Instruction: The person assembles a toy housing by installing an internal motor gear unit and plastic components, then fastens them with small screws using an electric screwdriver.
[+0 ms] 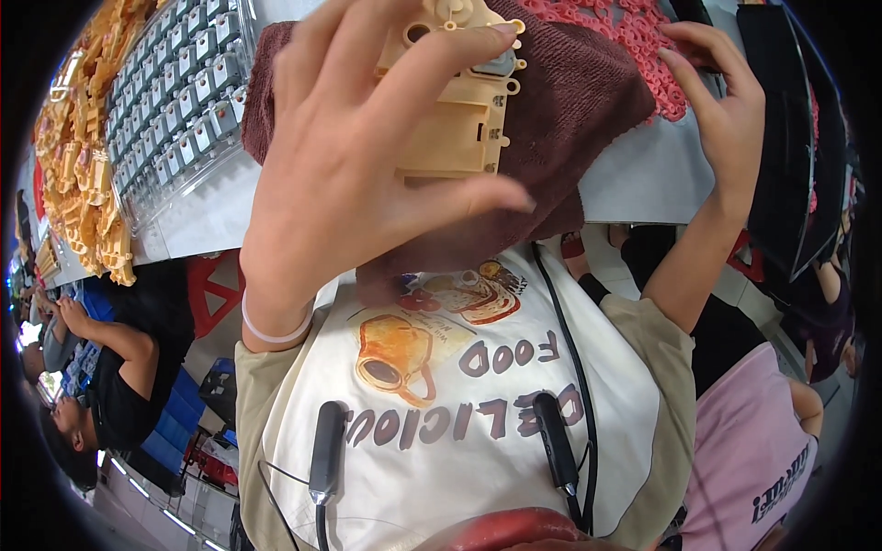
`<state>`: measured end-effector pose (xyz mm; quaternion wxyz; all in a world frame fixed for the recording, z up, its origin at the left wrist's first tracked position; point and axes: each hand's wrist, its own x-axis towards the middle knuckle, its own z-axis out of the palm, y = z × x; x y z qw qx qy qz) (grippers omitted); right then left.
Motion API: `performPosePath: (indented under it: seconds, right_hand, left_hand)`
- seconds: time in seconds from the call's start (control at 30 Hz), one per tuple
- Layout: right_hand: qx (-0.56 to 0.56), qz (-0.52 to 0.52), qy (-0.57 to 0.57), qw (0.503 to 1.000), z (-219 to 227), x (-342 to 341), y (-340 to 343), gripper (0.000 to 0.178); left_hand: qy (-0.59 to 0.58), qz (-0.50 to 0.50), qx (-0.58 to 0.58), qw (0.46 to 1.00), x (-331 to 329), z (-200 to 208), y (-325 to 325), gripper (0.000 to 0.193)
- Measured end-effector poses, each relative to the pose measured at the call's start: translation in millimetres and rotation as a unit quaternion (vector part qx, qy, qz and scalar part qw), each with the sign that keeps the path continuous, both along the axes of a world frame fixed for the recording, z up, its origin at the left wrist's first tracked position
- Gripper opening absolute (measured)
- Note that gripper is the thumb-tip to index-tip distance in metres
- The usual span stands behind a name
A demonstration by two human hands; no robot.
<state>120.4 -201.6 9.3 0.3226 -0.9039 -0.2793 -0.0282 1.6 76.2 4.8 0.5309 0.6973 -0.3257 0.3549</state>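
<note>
My left hand lies over a pale yellow plastic housing, its fingers spread and its thumb stretched out to the side. The index fingertip reaches the housing's edge above a small grey part set in it. Part of the housing is hidden beneath this hand. Under it a dark brown towel is bunched on the table. At the far right my right hand reaches to a pile of pinkish-red plastic rings. Its thumb and index finger are bent and apart, with nothing visible between them.
A clear tray of grey block-shaped parts in rows stands at the left, beside a heap of yellow plastic parts. A black panel rises at the right. Other people sit or stand on both sides.
</note>
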Motion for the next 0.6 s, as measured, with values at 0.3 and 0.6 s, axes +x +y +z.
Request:
performPosePath:
  seconds: [0.3,0.6]
  right_hand:
    - [-0.142,-0.01,-0.021,0.99,19,14,71,0.015]
    - [-0.227,0.017,-0.15,0.962,5,20,70,0.023]
  left_hand:
    - [0.044,0.044,0.076,0.995,-11,7,-1,0.052]
    - [0.098,0.091,0.154,0.979,-12,6,3,0.066]
